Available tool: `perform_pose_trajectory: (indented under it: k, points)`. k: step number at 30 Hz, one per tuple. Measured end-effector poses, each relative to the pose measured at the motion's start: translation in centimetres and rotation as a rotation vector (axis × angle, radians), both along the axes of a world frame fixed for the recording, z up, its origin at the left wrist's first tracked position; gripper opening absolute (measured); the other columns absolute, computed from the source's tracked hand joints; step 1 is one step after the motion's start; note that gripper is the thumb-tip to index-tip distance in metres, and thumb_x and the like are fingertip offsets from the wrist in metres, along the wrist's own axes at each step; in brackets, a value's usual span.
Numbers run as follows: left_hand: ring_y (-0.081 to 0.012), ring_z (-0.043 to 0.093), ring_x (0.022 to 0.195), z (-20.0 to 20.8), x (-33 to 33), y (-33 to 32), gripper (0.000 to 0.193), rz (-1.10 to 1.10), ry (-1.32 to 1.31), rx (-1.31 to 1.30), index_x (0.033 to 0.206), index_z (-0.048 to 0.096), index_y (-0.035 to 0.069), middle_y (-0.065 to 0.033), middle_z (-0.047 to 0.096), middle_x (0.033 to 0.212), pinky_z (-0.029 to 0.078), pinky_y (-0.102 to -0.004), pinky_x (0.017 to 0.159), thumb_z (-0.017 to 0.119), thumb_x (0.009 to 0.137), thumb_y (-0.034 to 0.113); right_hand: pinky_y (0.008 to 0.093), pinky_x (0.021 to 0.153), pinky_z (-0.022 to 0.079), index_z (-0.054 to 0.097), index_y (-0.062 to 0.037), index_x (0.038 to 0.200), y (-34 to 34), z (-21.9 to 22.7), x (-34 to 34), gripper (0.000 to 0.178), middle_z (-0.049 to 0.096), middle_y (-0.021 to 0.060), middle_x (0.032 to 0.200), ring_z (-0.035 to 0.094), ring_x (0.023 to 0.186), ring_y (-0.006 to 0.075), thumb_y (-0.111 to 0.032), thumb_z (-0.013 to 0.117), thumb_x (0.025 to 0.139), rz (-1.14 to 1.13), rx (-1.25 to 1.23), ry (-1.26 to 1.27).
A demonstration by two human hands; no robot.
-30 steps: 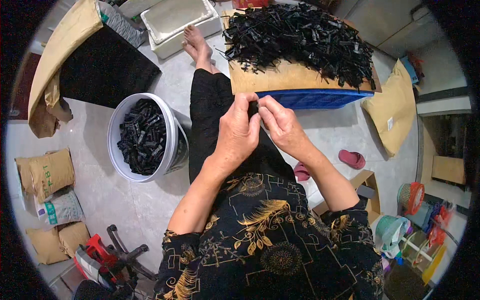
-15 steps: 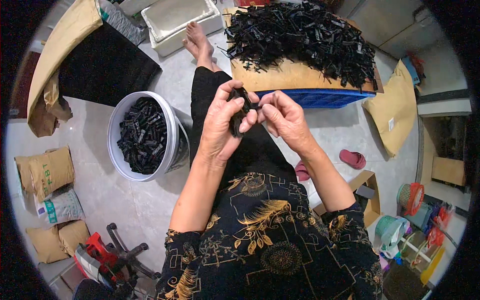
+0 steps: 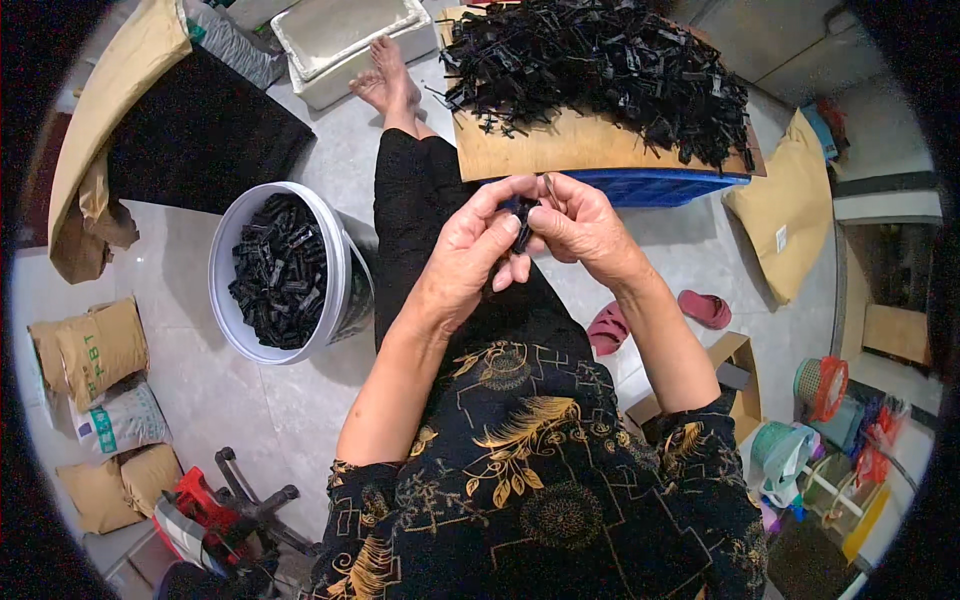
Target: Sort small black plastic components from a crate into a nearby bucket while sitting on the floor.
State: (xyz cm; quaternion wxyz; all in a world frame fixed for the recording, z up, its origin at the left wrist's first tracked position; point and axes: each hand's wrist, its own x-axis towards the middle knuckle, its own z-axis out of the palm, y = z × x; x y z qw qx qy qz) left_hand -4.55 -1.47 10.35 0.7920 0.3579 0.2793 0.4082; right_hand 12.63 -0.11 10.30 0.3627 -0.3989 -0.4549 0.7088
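Above my lap, both hands meet around a small black plastic part (image 3: 521, 222), mostly covered by fingers. My left hand (image 3: 470, 250) is closed on it, thumb on top and fingers curled beneath. From the other side, my right hand (image 3: 598, 238) pinches the same piece between thumb and bent fingers. A thin curved glint shows by the right index finger; I cannot make out what it is. Beyond my hands, a large heap of black plastic parts (image 3: 600, 75) with thin stems covers much of a wooden board (image 3: 520, 155). To the left, a white bucket (image 3: 350, 270) holds many short black pieces.
Under the board is a blue crate (image 3: 660, 192). A white foam box (image 3: 350, 75) stands at the back, near my bare foot. Tan sacks (image 3: 785, 215) lie right and left. Pink slippers (image 3: 705, 309), an open carton (image 3: 742, 355) and a red-and-black wheeled item (image 3: 205, 505) are on the floor.
My hands have drawn closer together and shifted slightly right, the left one turning inward. The black part is now more hidden by my fingers. The view has moved a little.
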Motion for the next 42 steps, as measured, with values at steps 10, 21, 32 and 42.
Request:
perform_pose_trajectory:
  k: [10, 21, 32, 42]
  points:
    - [-0.0177, 0.062, 0.081, -1.4, 1.4, 0.5, 0.032, 0.278, 0.704, 0.69, 0.119, 0.049, 0.001, -0.0155, 0.062, 0.099, 0.049, -0.0287, 0.073, 0.049, 0.087, 0.001, 0.0157, 0.041, 0.025, 0.053, -0.006, 0.107, -0.1, -2.6, -1.2, 0.023, 0.044, -0.008, 0.065, 0.034, 0.05, -0.0006, -0.022, 0.054, 0.091, -0.195, 0.165, -0.099]
    - [-0.0166, 0.062, 0.081, -1.9, 2.1, 2.0, 0.03, 0.359, 0.808, 0.586, 0.118, 0.049, 0.0, -0.0169, 0.063, 0.091, 0.048, -0.0282, 0.07, 0.048, 0.088, 0.001, 0.018, 0.037, 0.022, 0.04, -0.0084, 0.125, -0.3, -2.6, -2.7, 0.035, 0.036, -0.0059, 0.057, 0.026, 0.042, 0.0027, -0.029, 0.041, 0.097, -0.215, -0.155, 0.187]
    - [-0.0263, 0.062, 0.086, -3.0, 1.5, 3.4, 0.029, 0.416, 0.792, 0.746, 0.113, 0.054, -0.002, -0.0182, 0.061, 0.098, 0.049, -0.0307, 0.075, 0.048, 0.084, -0.006, 0.0174, 0.039, 0.022, 0.041, -0.0101, 0.12, 1.6, -3.2, -3.1, 0.027, 0.034, -0.0073, 0.058, 0.027, 0.044, 0.0018, -0.024, 0.04, 0.097, -0.175, -0.13, 0.183]
    - [-0.0194, 0.064, 0.079, -1.4, -7.2, 4.0, 0.032, 0.511, 1.151, 0.567, 0.113, 0.054, 0.003, -0.0146, 0.061, 0.095, 0.051, -0.0289, 0.069, 0.045, 0.084, -0.007, 0.0276, 0.063, 0.045, 0.057, -0.0043, 0.103, 9.4, -3.2, 1.5, 0.021, 0.06, 0.0085, 0.074, 0.056, 0.064, 0.0148, -0.017, 0.057, 0.087, -0.163, 0.733, -0.662]
